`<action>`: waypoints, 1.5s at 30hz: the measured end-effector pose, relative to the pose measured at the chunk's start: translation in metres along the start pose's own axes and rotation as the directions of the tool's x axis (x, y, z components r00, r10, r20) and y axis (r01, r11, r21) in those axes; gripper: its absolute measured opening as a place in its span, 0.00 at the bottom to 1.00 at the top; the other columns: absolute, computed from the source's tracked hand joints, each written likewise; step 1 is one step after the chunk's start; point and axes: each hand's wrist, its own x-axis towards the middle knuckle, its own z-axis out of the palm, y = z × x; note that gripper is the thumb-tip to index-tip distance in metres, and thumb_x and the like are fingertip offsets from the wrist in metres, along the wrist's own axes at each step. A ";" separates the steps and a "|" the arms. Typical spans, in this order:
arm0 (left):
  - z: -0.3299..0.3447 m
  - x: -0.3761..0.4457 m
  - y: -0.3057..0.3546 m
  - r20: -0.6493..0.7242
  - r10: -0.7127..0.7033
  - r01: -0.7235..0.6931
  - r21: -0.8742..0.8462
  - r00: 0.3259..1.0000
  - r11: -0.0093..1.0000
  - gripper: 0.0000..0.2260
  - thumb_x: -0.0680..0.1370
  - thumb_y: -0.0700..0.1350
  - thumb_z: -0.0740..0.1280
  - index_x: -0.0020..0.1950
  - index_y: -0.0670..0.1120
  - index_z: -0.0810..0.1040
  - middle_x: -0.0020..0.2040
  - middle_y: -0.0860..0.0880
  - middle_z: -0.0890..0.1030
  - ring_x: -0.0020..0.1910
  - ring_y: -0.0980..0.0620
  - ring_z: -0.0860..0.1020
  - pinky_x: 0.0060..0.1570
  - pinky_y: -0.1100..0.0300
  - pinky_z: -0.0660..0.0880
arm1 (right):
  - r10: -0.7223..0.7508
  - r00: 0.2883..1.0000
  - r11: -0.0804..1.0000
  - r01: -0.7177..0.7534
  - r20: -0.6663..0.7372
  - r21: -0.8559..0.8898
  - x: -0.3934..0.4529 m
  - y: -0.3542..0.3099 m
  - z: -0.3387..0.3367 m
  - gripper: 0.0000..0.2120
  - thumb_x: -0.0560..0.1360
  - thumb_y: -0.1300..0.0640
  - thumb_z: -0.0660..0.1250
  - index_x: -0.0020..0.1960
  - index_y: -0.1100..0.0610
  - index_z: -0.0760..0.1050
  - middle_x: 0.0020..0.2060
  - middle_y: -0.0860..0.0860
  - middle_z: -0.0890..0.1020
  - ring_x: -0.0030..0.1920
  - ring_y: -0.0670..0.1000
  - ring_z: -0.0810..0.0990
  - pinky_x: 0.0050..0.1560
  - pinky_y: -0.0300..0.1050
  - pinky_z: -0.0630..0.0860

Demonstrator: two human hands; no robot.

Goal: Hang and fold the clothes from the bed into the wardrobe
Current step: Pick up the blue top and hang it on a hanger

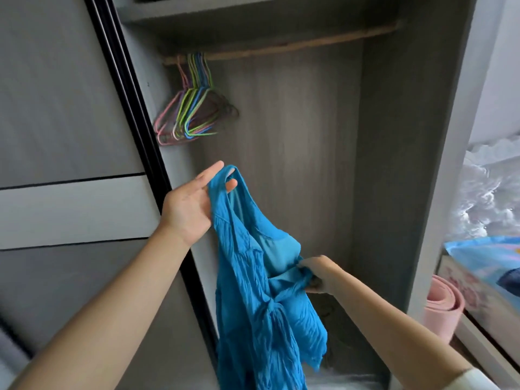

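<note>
**Blue garment held up before the open wardrobe**

At the far left stands the grey sliding wardrobe door [64, 114], its black frame edge running diagonally down beside the open compartment. Just inside that opening, at the left end of the wooden hanging rail [281, 46], a tight bunch of thin wire hangers in pink, green, blue and grey [194, 108] dangles from the rail; the rest of the rail to the right is bare.

Below the hangers, the left hand [194, 204] is raised with the palm turned towards the camera. Its fingers are mostly straight and spread only a little; a strap loop of the crinkled bright blue sleeveless garment [253, 277] passes over the fingers, with one fingertip showing through the loop. The hand bears the strap rather than clenching it.

The garment hangs down from that strap in front of the wardrobe's grey wood-grain back panel [295, 136], its lower part dropping past the bottom edge of the view. A tied sash or knotted band sits at its middle.

To the right and lower, the right hand [318, 274] has its fingers curled tightly into a bunch of the blue fabric at the garment's right side, pulling that part outward.

Further right, beyond the wardrobe's grey side wall [450, 136], a rolled pink mat [441, 311] stands near the lower right, next to a box with a pale printed pattern [478, 277]. Above them, rumpled white bedding [495, 192] shows at the right edge.
</note>
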 end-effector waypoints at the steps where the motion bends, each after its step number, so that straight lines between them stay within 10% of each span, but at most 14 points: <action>1: -0.007 -0.004 0.007 -0.017 0.011 -0.011 -0.001 1.000 1.000 0.32 0.41 0.47 0.82 0.44 0.42 0.85 0.44 0.44 0.83 0.40 0.50 0.83 0.37 0.58 0.79 | 0.023 1.000 0.997 -0.021 -0.020 0.069 0.005 -0.002 0.002 0.03 0.75 0.63 0.62 0.45 0.63 0.69 0.36 0.57 0.72 0.35 0.54 0.73 0.36 0.48 0.76; 4: -0.027 -0.011 0.018 -0.137 0.046 -0.047 -0.004 0.989 0.999 0.35 0.49 0.49 0.81 0.53 0.39 0.81 0.45 0.43 0.84 0.46 0.48 0.83 0.39 0.57 0.80 | -0.001 0.986 0.946 0.054 -0.164 0.319 0.015 -0.016 -0.008 0.03 0.75 0.68 0.56 0.44 0.64 0.68 0.33 0.57 0.69 0.31 0.54 0.70 0.21 0.38 0.72; 6: -0.039 -0.015 0.024 -0.222 0.050 -0.046 0.023 0.974 0.999 0.24 0.71 0.48 0.68 0.64 0.38 0.73 0.43 0.46 0.84 0.50 0.49 0.80 0.47 0.55 0.76 | -0.074 0.959 0.905 0.179 -0.272 0.385 0.017 -0.040 -0.009 0.06 0.75 0.69 0.54 0.49 0.65 0.68 0.34 0.58 0.70 0.32 0.54 0.71 0.21 0.38 0.71; 9: -0.054 -0.020 0.030 -0.286 0.045 -0.030 0.055 0.957 0.998 0.18 0.79 0.43 0.55 0.67 0.39 0.69 0.47 0.46 0.83 0.50 0.51 0.78 0.48 0.56 0.71 | -0.350 0.866 0.935 0.348 -0.356 -0.074 0.005 -0.080 0.003 0.08 0.79 0.63 0.51 0.55 0.64 0.65 0.46 0.60 0.71 0.42 0.57 0.73 0.33 0.47 0.73; 11: -0.060 -0.021 0.038 -0.316 0.073 -0.055 0.067 0.946 0.996 0.16 0.73 0.42 0.63 0.60 0.40 0.73 0.58 0.43 0.77 0.48 0.49 0.81 0.46 0.54 0.74 | -0.617 0.733 0.729 0.395 -0.285 -0.559 -0.011 -0.103 0.015 0.08 0.80 0.61 0.49 0.52 0.63 0.65 0.49 0.61 0.70 0.45 0.60 0.72 0.41 0.48 0.70; 13: -0.068 -0.021 0.049 -0.338 0.115 -0.101 0.056 0.934 0.993 0.19 0.63 0.43 0.71 0.53 0.41 0.77 0.59 0.42 0.76 0.42 0.48 0.83 0.39 0.55 0.79 | -0.725 0.657 0.584 0.424 -0.209 -0.693 -0.017 -0.120 0.026 0.12 0.80 0.61 0.49 0.56 0.65 0.67 0.52 0.62 0.71 0.48 0.62 0.73 0.45 0.48 0.69; 18: -0.096 -0.014 0.069 -0.280 0.183 -0.182 0.031 0.942 0.983 0.39 0.37 0.51 0.82 0.46 0.42 0.84 0.45 0.46 0.84 0.39 0.47 0.83 0.31 0.58 0.79 | -0.417 0.902 0.904 0.424 0.111 -0.047 -0.013 -0.140 0.026 0.12 0.81 0.59 0.50 0.54 0.58 0.71 0.48 0.60 0.77 0.45 0.57 0.77 0.50 0.55 0.76; 22: -0.101 0.003 0.075 -0.247 0.186 -0.191 0.006 0.951 0.982 0.33 0.37 0.50 0.82 0.40 0.43 0.85 0.42 0.46 0.83 0.38 0.47 0.83 0.31 0.58 0.79 | -0.376 0.840 0.926 0.333 0.390 0.176 0.008 -0.136 0.033 0.14 0.81 0.59 0.48 0.45 0.60 0.71 0.35 0.56 0.81 0.33 0.51 0.81 0.31 0.43 0.78; 26: -0.092 0.039 0.086 -0.292 0.198 -0.186 0.068 0.936 0.980 0.18 0.61 0.44 0.69 0.50 0.42 0.78 0.52 0.45 0.77 0.39 0.51 0.83 0.38 0.56 0.79 | -0.339 0.802 0.932 0.357 0.492 0.060 0.031 -0.155 0.050 0.06 0.64 0.60 0.64 0.39 0.60 0.77 0.30 0.53 0.80 0.29 0.49 0.78 0.30 0.38 0.74; 30: -0.085 0.089 0.108 -0.298 0.265 -0.224 0.165 0.917 0.960 0.05 0.73 0.41 0.63 0.48 0.43 0.74 0.45 0.47 0.76 0.34 0.54 0.82 0.34 0.61 0.79 | -0.192 0.790 0.541 0.580 0.583 -0.609 0.051 -0.192 0.070 0.12 0.64 0.58 0.71 0.47 0.57 0.78 0.36 0.46 0.78 0.38 0.44 0.77 0.42 0.37 0.73; 33: -0.093 0.130 0.124 -0.367 0.278 -0.188 0.262 0.888 0.947 0.05 0.79 0.40 0.58 0.46 0.44 0.73 0.40 0.49 0.78 0.29 0.55 0.81 0.28 0.65 0.77 | -0.461 0.793 0.228 0.538 0.397 -0.811 0.086 -0.234 0.085 0.10 0.73 0.58 0.66 0.50 0.63 0.79 0.31 0.49 0.78 0.36 0.45 0.79 0.36 0.36 0.70; 37: -0.106 0.166 0.139 -0.477 0.284 -0.065 0.424 0.832 0.903 0.08 0.77 0.40 0.60 0.39 0.42 0.74 0.22 0.51 0.77 0.17 0.58 0.72 0.21 0.72 0.70 | -0.712 0.701 0.440 0.469 0.020 -0.766 0.132 -0.291 0.101 0.07 0.71 0.62 0.61 0.40 0.63 0.77 0.34 0.58 0.79 0.42 0.59 0.82 0.33 0.41 0.75; 41: -0.120 0.194 0.160 -0.501 0.365 -0.122 0.452 0.785 0.884 0.08 0.77 0.39 0.59 0.39 0.40 0.74 0.22 0.48 0.78 0.18 0.57 0.72 0.22 0.70 0.72 | -0.756 0.644 0.354 0.552 0.117 -0.755 0.157 -0.337 0.130 0.07 0.73 0.58 0.62 0.43 0.62 0.76 0.42 0.58 0.79 0.44 0.57 0.79 0.37 0.42 0.70; 45: -0.130 0.216 0.169 -0.439 0.450 -0.195 0.512 0.777 0.837 0.10 0.76 0.35 0.55 0.44 0.40 0.76 0.27 0.47 0.81 0.27 0.56 0.80 0.30 0.66 0.78 | -0.684 0.698 0.666 0.716 0.210 -0.209 0.179 -0.380 0.163 0.11 0.75 0.61 0.62 0.33 0.56 0.70 0.27 0.50 0.75 0.27 0.47 0.72 0.28 0.38 0.67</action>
